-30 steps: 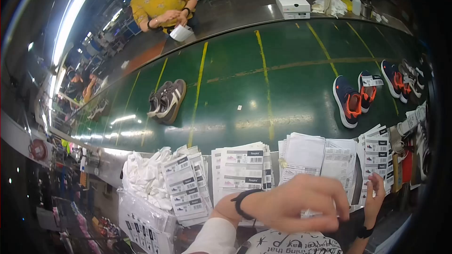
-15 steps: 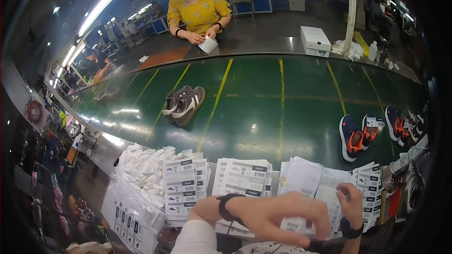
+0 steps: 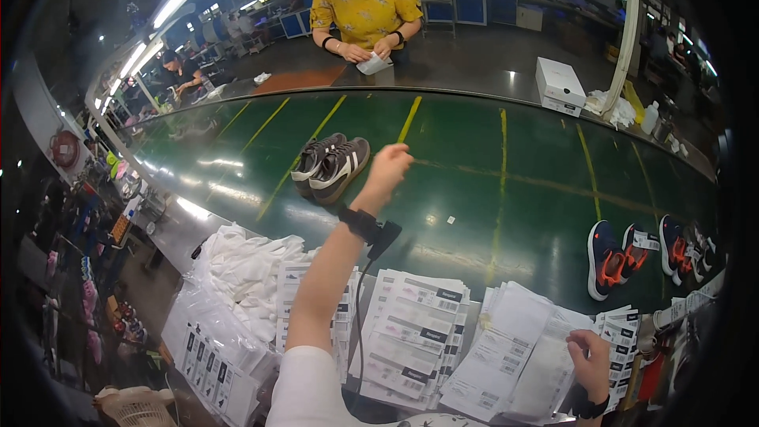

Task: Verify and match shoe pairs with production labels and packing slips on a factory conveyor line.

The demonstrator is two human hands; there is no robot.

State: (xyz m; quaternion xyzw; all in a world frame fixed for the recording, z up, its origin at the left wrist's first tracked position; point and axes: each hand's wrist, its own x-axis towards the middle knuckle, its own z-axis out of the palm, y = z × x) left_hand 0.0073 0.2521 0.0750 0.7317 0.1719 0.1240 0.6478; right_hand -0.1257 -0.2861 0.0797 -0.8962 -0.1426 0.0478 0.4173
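Observation:
My left arm stretches out over the green conveyor belt (image 3: 443, 190). Its hand (image 3: 386, 174), fingers curled closed, is just right of a pair of dark brown sneakers (image 3: 336, 168) with pale stripes; whatever it may hold is hidden. My right hand (image 3: 591, 360) lies low on the right, fingers loosely bent and apart, beside white printed sheets (image 3: 545, 364) and a stack of label sheets (image 3: 621, 340). Nothing shows in its grasp. More label sheets (image 3: 415, 332) lie in piles along the near ledge.
White crumpled paper (image 3: 249, 273) is heaped at the left. Navy and orange shoes (image 3: 607, 259) stand on the belt's right. Across the belt, a person in yellow (image 3: 368, 12) handles a white paper (image 3: 374, 64). A white shoebox (image 3: 560, 83) sits on the far side.
My left hand has swung from above the near sheets out over the belt to beside the brown sneakers. My right hand stays by the sheets. The view has shifted slightly.

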